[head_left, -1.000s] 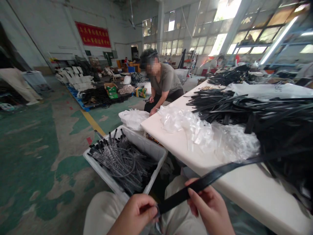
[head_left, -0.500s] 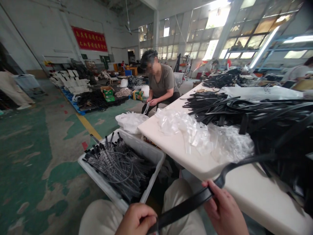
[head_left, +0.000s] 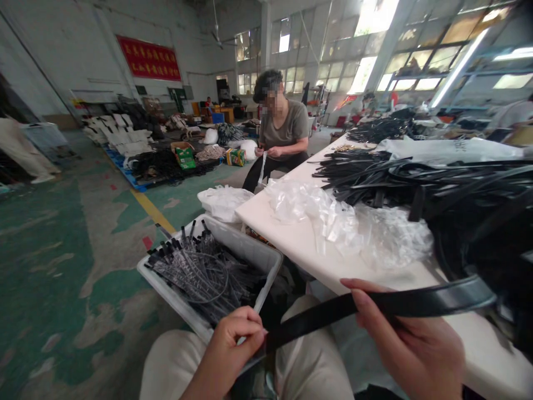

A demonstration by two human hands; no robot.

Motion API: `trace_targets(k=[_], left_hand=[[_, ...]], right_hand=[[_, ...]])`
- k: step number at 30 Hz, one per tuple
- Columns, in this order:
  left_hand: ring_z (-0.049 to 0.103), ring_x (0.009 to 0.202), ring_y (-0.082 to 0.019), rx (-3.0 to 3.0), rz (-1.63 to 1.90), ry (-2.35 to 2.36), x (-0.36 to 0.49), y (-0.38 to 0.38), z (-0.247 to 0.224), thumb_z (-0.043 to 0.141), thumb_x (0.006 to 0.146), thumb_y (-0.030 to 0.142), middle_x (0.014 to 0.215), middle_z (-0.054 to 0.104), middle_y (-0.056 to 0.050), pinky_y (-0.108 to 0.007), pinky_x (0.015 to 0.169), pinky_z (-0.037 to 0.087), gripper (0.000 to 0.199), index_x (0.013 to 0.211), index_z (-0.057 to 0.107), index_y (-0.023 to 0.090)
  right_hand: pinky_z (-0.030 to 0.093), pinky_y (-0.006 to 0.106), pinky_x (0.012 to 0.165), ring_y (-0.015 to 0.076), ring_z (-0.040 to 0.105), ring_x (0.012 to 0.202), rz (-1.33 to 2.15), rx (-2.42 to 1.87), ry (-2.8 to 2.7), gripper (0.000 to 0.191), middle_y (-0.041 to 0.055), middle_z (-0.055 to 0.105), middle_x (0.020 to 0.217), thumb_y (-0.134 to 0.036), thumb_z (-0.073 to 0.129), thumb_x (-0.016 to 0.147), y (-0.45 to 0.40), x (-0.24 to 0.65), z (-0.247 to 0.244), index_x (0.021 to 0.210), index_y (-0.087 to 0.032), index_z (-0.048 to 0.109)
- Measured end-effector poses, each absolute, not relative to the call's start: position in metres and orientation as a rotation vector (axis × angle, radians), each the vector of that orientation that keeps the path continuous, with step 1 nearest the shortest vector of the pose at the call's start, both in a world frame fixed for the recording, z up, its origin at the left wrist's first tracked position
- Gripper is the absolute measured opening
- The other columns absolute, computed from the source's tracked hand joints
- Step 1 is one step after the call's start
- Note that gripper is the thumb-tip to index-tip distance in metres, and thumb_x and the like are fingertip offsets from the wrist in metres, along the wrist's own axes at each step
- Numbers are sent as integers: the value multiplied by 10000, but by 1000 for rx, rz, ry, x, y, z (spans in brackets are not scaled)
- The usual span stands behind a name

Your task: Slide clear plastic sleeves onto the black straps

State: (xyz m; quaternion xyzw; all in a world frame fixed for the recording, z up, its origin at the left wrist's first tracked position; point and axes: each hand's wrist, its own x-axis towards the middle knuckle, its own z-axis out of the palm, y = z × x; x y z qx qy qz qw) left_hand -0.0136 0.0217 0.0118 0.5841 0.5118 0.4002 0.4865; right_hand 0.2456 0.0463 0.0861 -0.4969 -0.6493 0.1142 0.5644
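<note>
Fig.: L hand (head_left: 227, 347) pinching one end of blk belt strap (head_left: 375, 304), R hand (head_left: 402, 333) pinching its length, holding strap straight over lap, beside white plastic crate (head_left: 245, 244) of gray strips (head_left: 200, 272).

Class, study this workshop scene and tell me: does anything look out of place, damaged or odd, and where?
The green-painted floor looks damaged: its paint is worn away in large irregular patches, baring the pale grey surface beneath, most plainly to the left of the white plastic crate of grey strips.
</note>
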Motion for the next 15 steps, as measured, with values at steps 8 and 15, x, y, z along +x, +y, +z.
trace_targets(k=[8, 15], left_hand=[[507, 614, -102, 1016, 1158, 995, 0, 25, 5, 948, 600, 448, 674, 576, 9, -229, 589, 364, 270, 637, 794, 229], [469, 594, -110, 1080, 1191, 1066, 22, 31, 15, 933, 550, 576, 603, 526, 17, -242, 565, 332, 410, 581, 779, 198]], right_hand=[[638, 229, 678, 211, 780, 713, 245, -869, -1936, 175, 48, 816, 877, -203, 679, 903, 33, 235, 75, 1046, -230, 776], [533, 168, 470, 136, 679, 509, 831, -820, -1801, 364, 6, 743, 712, -281, 681, 918, 22, 208, 14, 1282, -280, 700]])
